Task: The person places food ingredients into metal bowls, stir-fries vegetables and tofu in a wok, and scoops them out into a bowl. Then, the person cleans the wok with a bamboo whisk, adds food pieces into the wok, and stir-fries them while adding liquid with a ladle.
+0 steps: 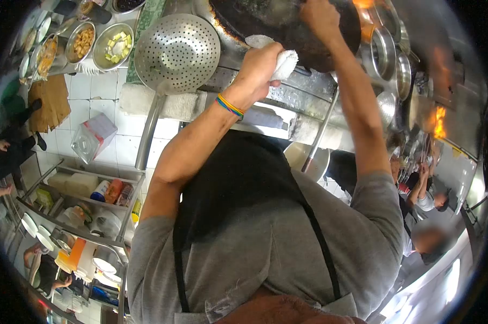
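Observation:
My left hand (259, 69), with colourful bands at the wrist, is closed around a folded white cloth (285, 65) at the near edge of a large dark wok (308, 51). Whether the wok's rim or handle is inside the cloth is hidden. Over the wok's right part is my right hand (320, 20), its fingers curled in. What it holds, if anything, I cannot make out. To the left of the wok lies a round perforated strainer (178, 51), its long metal handle (149, 132) pointing toward me.
Bowls of diced food (114, 47) stand at the upper left. Metal bowls (383, 53) line the right, with a flame (439, 121) beyond. Another long handle (322, 129) crosses the counter edge above a white bucket (308, 157). A shelf cart (82, 189) stands left; other people (430, 202) work nearby.

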The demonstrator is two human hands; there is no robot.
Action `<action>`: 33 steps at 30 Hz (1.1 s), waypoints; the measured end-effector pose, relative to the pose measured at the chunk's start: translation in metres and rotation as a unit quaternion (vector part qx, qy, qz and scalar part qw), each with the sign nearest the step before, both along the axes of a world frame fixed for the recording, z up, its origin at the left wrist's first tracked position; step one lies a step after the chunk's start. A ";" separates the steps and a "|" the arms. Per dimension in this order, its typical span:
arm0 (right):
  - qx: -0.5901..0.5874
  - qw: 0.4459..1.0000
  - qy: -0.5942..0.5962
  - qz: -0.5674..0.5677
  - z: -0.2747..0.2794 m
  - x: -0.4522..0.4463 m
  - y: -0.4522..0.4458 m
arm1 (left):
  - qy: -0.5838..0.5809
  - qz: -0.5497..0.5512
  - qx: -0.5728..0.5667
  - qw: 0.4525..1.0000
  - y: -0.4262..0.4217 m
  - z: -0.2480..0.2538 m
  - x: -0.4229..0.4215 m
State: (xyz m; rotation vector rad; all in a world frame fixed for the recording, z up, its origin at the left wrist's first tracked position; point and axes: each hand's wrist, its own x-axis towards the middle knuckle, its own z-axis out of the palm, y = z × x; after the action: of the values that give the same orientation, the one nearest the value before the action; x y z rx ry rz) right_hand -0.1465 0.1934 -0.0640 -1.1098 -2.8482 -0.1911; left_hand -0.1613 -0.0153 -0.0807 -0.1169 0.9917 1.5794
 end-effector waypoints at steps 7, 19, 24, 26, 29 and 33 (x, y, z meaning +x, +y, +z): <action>-0.057 0.993 -0.095 -0.032 0.029 0.004 0.015 | -0.002 -0.009 -0.008 1.000 0.001 -0.003 0.000; 0.082 0.960 -0.263 0.040 0.058 0.048 0.086 | 0.045 -0.053 -0.017 0.997 -0.003 -0.016 -0.061; 0.062 0.970 -0.216 0.089 0.048 0.033 0.066 | 0.053 -0.061 -0.028 0.996 -0.009 -0.013 -0.063; 0.007 0.940 -0.332 0.075 0.070 0.051 0.081 | 0.056 -0.052 -0.023 0.997 -0.008 -0.014 -0.063; 0.025 0.957 -0.288 0.019 0.081 0.034 0.072 | 0.050 -0.042 -0.032 0.997 -0.004 -0.011 -0.060; 0.142 0.951 -0.180 0.208 0.051 0.019 0.077 | 0.043 -0.035 -0.036 0.998 -0.007 -0.007 -0.060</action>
State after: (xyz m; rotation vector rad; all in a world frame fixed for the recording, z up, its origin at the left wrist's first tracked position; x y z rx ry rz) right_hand -0.1273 0.2703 -0.0126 -0.4415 -3.1398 -0.8130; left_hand -0.2211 -0.0219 -0.0878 -0.0637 1.1091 1.4953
